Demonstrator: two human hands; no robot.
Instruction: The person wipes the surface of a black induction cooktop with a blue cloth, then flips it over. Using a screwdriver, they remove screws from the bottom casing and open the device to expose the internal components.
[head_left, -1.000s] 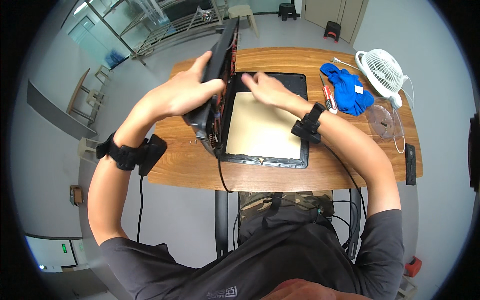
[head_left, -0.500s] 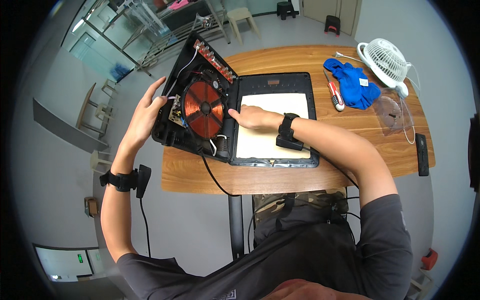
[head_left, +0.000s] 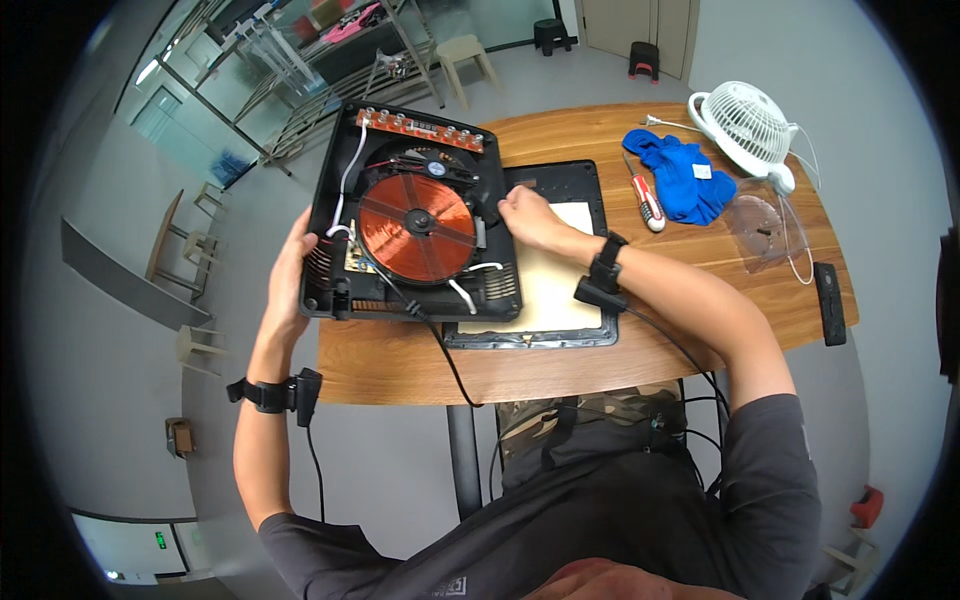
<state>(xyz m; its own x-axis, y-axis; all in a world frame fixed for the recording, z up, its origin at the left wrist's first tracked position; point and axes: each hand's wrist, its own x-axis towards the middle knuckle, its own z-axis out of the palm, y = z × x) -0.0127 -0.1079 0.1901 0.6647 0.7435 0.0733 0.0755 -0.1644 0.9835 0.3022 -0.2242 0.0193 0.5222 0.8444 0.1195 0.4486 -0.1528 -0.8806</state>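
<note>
the base [head_left: 490,190] is overlapping the panel [head_left: 565,180] from its left, probably handling stiff and heavy with a fragile coil [head_left: 395,225], its walls [head_left: 513,270] offering safest hold: left hand [head_left: 288,278] is pinching the wall left of the panel, right hand [head_left: 535,218] holding curled fingers over the panel, pinch unclear.

The coil [head_left: 395,242] is copper-red — its housing [head_left: 323,200] black, the cloth [head_left: 690,187] blue.
</note>
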